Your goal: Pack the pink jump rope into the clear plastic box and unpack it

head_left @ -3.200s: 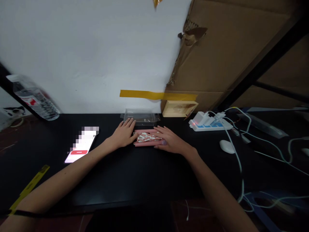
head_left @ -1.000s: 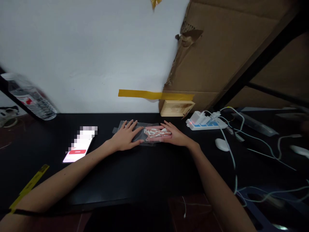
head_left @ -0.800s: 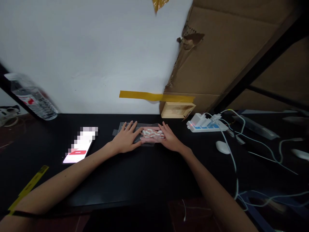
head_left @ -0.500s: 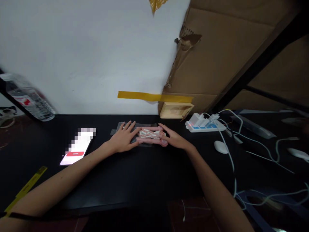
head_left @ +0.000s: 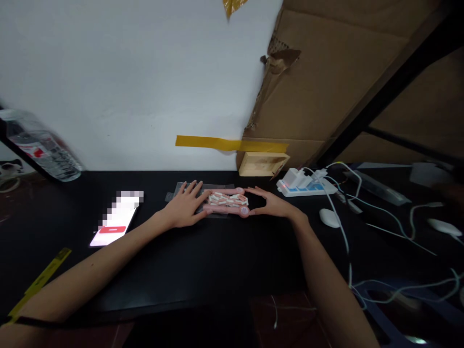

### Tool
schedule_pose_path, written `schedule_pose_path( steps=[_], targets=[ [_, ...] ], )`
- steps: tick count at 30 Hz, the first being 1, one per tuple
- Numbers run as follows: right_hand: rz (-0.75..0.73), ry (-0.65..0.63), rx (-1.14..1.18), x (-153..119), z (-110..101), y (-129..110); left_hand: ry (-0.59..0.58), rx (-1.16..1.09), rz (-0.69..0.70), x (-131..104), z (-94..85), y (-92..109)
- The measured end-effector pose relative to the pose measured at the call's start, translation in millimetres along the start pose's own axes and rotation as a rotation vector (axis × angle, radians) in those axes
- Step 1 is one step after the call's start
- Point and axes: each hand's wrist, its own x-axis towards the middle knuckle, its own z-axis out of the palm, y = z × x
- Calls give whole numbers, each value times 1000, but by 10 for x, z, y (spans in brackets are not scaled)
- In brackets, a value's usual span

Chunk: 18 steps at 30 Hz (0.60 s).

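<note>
My left hand (head_left: 186, 205) lies flat with spread fingers over the left part of a clear plastic sleeve (head_left: 217, 187) on the black table. Two pink sticks with round ends lie along the sleeve, a far pink stick (head_left: 226, 191) and a near pink stick (head_left: 230, 210). Between them is a cluster of small white and pink pieces (head_left: 228, 200), too small to name. At the right end, my right hand (head_left: 270, 202) is open, its thumb and fingers apart around the round ends. My left hand hides the left ends of the sticks.
A lit phone (head_left: 116, 222) lies at the left, with a water bottle (head_left: 45, 152) behind it. A small wooden box (head_left: 259, 165) stands against the cardboard (head_left: 308, 96). At the right are a power strip (head_left: 306, 188), a white mouse (head_left: 329, 218) and loose cables (head_left: 346, 241).
My right hand has moved right, off the pieces and round ends, and its fingers have spread wider. More of the round ends now shows. My left hand stays in place.
</note>
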Motion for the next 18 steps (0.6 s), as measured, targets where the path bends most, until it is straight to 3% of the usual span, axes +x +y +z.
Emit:
schedule_pose_path(
  steps=[18],
  targets=[
    [-164,68,-30,163,363,-178,9,-19,32,-6,51,-19]
  ],
)
